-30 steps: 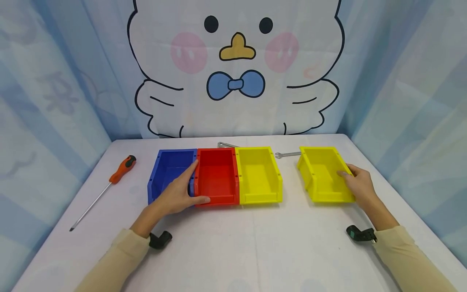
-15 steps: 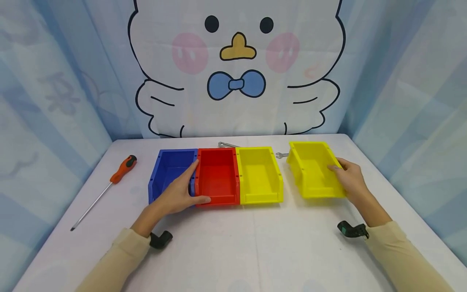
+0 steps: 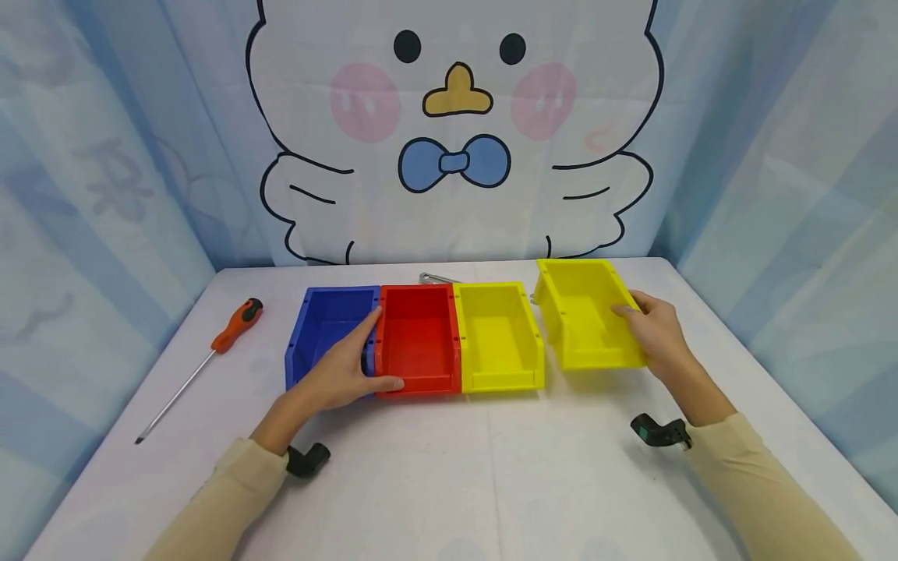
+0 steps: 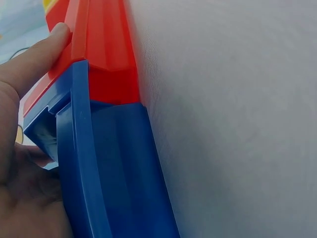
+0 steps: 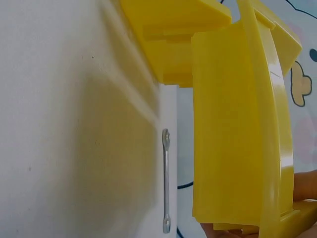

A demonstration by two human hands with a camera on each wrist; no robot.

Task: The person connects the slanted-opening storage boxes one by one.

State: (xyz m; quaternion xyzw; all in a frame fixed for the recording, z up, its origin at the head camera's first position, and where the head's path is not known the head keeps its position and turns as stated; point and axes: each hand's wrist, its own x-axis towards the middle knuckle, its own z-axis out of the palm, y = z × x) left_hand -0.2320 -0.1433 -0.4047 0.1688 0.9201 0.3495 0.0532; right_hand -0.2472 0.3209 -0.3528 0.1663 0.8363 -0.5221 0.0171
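Note:
A blue bin (image 3: pixel 330 327), a red bin (image 3: pixel 419 339) and a yellow bin (image 3: pixel 496 336) stand side by side on the table. My left hand (image 3: pixel 335 372) holds the red bin at its left wall: the thumb lies over its front lip, the index finger reaches along the top edge, and the other fingers are hidden in the blue bin. With the thumb inside the right wall, my right hand (image 3: pixel 659 335) grips a second yellow bin (image 3: pixel 589 319). The right wrist view shows this held bin (image 5: pixel 228 129) raised over the table with its shadow below.
A screwdriver (image 3: pixel 237 326) with an orange and black handle lies at the left. One wrench (image 3: pixel 438 278) shows partly behind the row. Another wrench (image 5: pixel 166 181) lies near the table's back edge, mostly hidden by the held bin in the head view. A printed curtain (image 3: pixel 456 226) hangs behind.
My right hand has lifted the second yellow bin and moved it left and back, closer to the row, covering the wrench. My left hand and the three joined bins stay in place.

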